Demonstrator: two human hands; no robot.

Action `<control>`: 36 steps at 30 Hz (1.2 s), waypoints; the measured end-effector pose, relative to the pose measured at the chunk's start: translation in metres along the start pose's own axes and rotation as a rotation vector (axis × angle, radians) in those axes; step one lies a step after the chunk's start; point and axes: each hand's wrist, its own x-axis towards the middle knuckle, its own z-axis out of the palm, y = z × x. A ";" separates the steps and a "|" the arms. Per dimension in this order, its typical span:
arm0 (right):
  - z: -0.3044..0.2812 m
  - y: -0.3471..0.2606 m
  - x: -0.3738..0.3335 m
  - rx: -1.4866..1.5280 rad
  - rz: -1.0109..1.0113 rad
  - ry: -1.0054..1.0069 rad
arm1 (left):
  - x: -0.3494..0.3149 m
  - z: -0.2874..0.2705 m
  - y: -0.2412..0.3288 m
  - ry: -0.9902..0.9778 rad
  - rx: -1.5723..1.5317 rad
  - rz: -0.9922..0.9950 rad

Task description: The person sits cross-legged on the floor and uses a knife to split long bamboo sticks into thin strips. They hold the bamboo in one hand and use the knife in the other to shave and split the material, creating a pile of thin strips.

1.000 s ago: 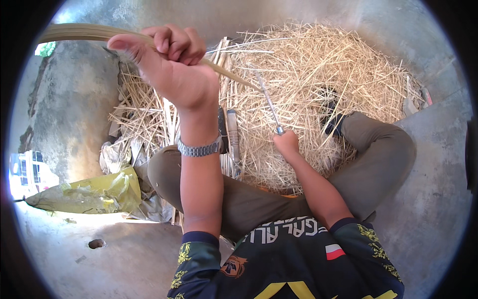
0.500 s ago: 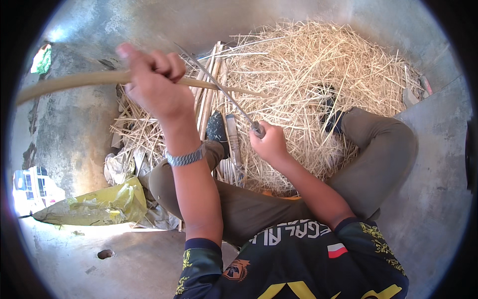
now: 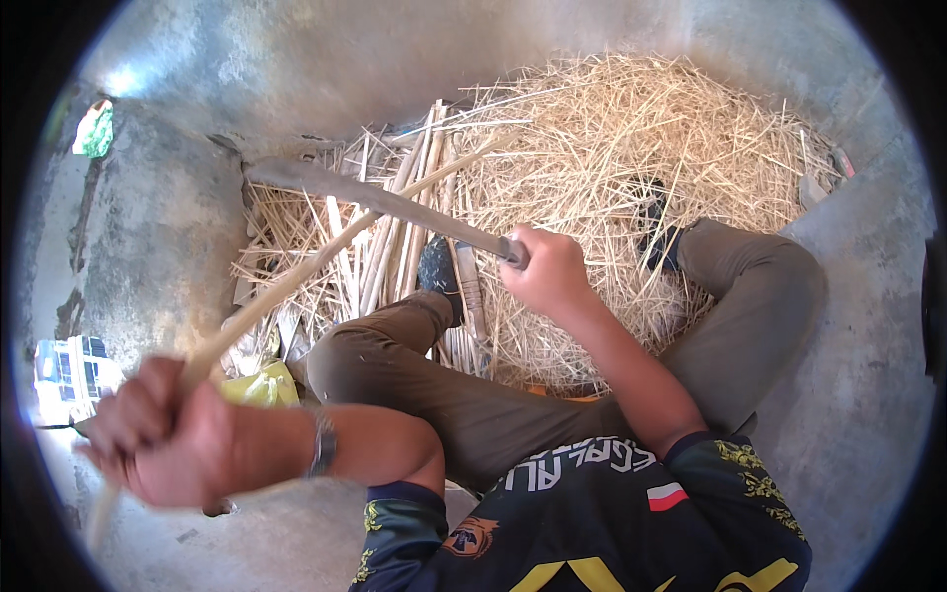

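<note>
My left hand [image 3: 168, 439], with a grey band on its wrist, is closed round a long pale stick that looks like bamboo [image 3: 286, 288], down at the lower left. The stick slants up to the right, its thin far end over the straw-like pile. Closed on the handle of a machete [image 3: 424, 216], my right hand [image 3: 549, 271] stays in front of me above my lap. The blade points left and crosses the stick; whether they touch, I cannot tell. The handle is mostly hidden in my fist.
Dry shavings [image 3: 612, 148] heap up beyond my legs. Long split strips [image 3: 409, 207] lie in front of my left foot [image 3: 438, 264]. A yellow sack [image 3: 264, 387] sits left of my knee. Concrete walls [image 3: 158, 227] close in the left and far sides.
My left hand has swung down and toward me at the left, tilting the stick into a diagonal. The machete blade has turned left and lower, its flat now showing. My right hand has barely moved.
</note>
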 end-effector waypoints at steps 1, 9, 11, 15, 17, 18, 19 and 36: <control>-0.002 0.008 0.002 0.012 0.181 -0.025 | -0.005 -0.007 0.023 -0.198 -0.208 -0.074; -0.019 0.038 0.009 0.142 0.611 -0.069 | -0.033 -0.011 0.067 -0.040 -0.182 0.101; -0.016 0.037 0.011 0.002 0.379 -0.035 | -0.036 -0.008 0.068 0.019 -0.150 0.140; -0.030 0.068 0.007 -0.154 0.395 0.077 | -0.045 -0.008 0.076 0.031 -0.174 0.155; -0.035 0.114 0.004 -0.155 0.830 0.054 | -0.053 0.007 0.072 -0.075 -0.282 0.142; -0.036 0.122 -0.002 -0.062 0.905 0.158 | -0.058 0.009 0.071 -0.071 -0.339 0.244; -0.027 0.177 -0.012 -0.104 0.936 0.284 | -0.059 0.007 0.067 -0.066 -0.424 0.348; -0.055 -0.045 0.010 1.186 0.362 -0.693 | 0.005 0.006 -0.063 -0.035 -0.461 -0.330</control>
